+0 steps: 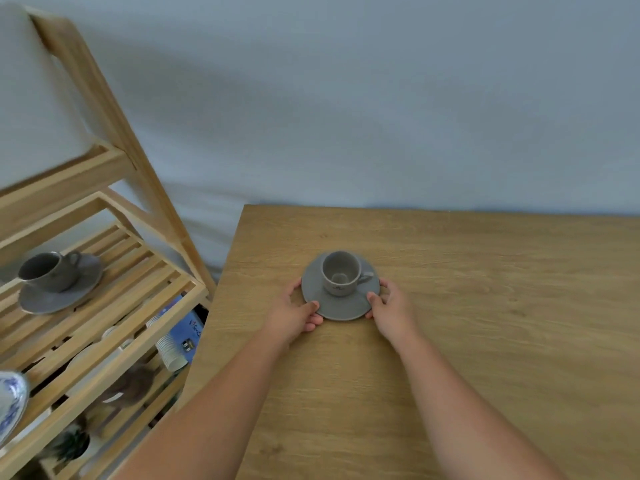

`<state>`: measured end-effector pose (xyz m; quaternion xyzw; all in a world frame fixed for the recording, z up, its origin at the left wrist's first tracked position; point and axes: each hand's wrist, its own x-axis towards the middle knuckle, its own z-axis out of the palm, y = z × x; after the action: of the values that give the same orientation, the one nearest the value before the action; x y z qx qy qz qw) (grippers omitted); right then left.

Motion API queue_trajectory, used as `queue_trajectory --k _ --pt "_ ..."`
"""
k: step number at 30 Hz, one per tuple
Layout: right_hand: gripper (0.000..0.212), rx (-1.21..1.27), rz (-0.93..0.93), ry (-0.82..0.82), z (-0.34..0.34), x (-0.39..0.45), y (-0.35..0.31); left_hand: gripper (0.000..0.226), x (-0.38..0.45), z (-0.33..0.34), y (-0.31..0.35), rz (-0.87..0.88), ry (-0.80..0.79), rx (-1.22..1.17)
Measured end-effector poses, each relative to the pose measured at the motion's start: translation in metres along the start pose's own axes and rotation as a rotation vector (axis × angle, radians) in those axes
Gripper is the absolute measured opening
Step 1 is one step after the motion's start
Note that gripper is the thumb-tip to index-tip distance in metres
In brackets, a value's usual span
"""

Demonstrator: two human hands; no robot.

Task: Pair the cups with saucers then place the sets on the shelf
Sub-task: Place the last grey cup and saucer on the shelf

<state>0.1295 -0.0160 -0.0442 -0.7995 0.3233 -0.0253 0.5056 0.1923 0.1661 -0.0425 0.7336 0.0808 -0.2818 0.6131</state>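
While arms extend, both hands (294, 315) clasp saucer (346, 306).

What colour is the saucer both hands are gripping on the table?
Plain matte grey, matching its cup; the saucer shows clearly in the head view.

A blue-and-white dish (10, 407), stacked paper cups (169, 351) and a blue box (185, 330) sit low beside the wooden table (485, 341).

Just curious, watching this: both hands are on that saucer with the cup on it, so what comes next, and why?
Probably lift it level. The left hand and right hand pinch the saucer rim, the cup sits upright on it, and the shelf holds one set already.
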Motion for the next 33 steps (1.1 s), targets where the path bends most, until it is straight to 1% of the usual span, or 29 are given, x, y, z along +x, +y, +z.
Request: queue_trajectory --k 7,11,15,19,23,28,31,33 --pt "0.028 0.088 0.029 -0.046 0.038 -0.030 0.007 0.070 -0.044 -0.038 -0.026 -0.008 0.053 -0.098" --pt "0.026 0.148 0.043 -0.124 0.065 -0.045 -0.007 0.070 -0.062 -0.070 -0.041 -0.007 0.109 -0.139" --pt "0.027 0.153 0.011 -0.197 0.101 -0.055 -0.024 0.069 -0.075 -0.105 -0.052 0.000 0.179 -0.189" --pt "0.028 0.127 -0.017 -0.268 0.142 -0.064 -0.045 0.064 -0.084 -0.142 -0.060 0.009 0.271 -0.204" --pt "0.026 0.200 -0.005 -0.354 0.183 -0.074 -0.072 0.058 -0.094 -0.180 -0.062 0.058 0.346 -0.288" --pt "0.024 0.147 -0.032 -0.475 0.229 -0.082 -0.109 0.062 -0.099 -0.230 -0.070 0.057 0.448 -0.335" --pt "0.032 0.087 -0.049 -0.575 0.257 -0.081 -0.126 0.057 -0.096 -0.255 -0.079 0.024 0.487 -0.404" --pt "0.030 0.062 -0.035 -0.606 0.274 -0.079 -0.136 0.059 -0.094 -0.268 -0.084 0.006 0.508 -0.453"
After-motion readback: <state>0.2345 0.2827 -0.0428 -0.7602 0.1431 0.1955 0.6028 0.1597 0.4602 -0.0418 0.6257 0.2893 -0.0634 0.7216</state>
